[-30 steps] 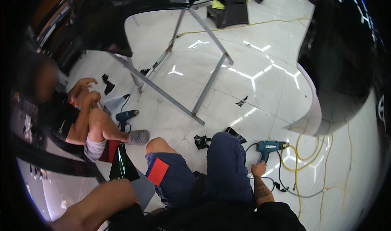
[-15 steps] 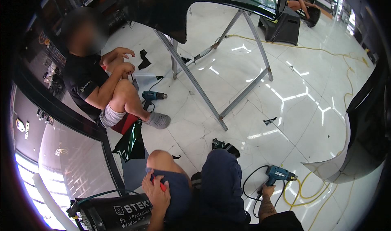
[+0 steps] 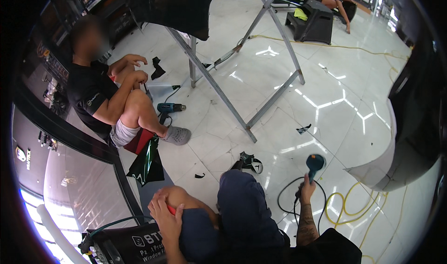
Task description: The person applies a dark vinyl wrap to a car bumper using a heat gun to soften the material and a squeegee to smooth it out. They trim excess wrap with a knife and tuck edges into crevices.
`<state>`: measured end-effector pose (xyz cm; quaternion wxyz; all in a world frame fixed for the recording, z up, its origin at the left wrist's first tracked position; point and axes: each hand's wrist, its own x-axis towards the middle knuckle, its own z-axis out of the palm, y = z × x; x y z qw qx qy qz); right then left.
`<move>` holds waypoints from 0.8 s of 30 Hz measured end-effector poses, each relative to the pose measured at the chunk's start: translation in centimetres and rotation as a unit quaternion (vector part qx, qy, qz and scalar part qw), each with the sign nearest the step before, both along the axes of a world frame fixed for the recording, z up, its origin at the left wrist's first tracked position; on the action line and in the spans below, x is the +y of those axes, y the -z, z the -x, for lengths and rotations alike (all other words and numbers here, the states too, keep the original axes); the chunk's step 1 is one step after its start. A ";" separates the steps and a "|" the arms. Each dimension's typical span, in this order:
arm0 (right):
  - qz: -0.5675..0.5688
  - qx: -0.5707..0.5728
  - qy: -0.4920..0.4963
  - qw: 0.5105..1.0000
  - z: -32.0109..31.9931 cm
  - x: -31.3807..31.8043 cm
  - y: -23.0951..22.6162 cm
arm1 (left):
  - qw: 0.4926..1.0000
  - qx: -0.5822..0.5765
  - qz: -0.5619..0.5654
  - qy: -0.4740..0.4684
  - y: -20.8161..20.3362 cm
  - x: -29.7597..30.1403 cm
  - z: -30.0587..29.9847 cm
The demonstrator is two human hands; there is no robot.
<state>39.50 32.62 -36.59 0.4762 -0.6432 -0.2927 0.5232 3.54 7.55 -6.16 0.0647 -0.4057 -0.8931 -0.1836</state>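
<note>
My right hand (image 3: 306, 191) is closed around the handle of a teal heat gun (image 3: 316, 162), held up over the floor with its black cord (image 3: 281, 195) looping below. Resting on my left knee, my left hand (image 3: 166, 216) is curled around a small red object (image 3: 172, 210); most of it is hidden by the fingers, so its kind does not show. Just beyond my knees lie dark film scraps with a roll of black tape (image 3: 251, 164). A shiny dark green film sheet (image 3: 148, 162) lies left of my knees.
A co-worker (image 3: 100, 89) sits at the left beside another heat gun (image 3: 171, 107). Ahead, a metal trestle (image 3: 212, 89) carries a dark car panel (image 3: 186, 8). A curved panel (image 3: 412, 138) stands at the right, near a yellow hose (image 3: 347, 213). A black bag (image 3: 139, 243) is at lower left.
My right hand has raised the heat gun and turned it from pointing right to pointing away from me. My left hand has slid a little left and lower on the knee. The view has shifted slightly.
</note>
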 end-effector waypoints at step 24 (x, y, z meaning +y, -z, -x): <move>-0.166 0.768 -0.450 0.424 15.6 9.6 -31.8 | 0.971 0.006 -0.082 0.227 -9.8 10.6 1.4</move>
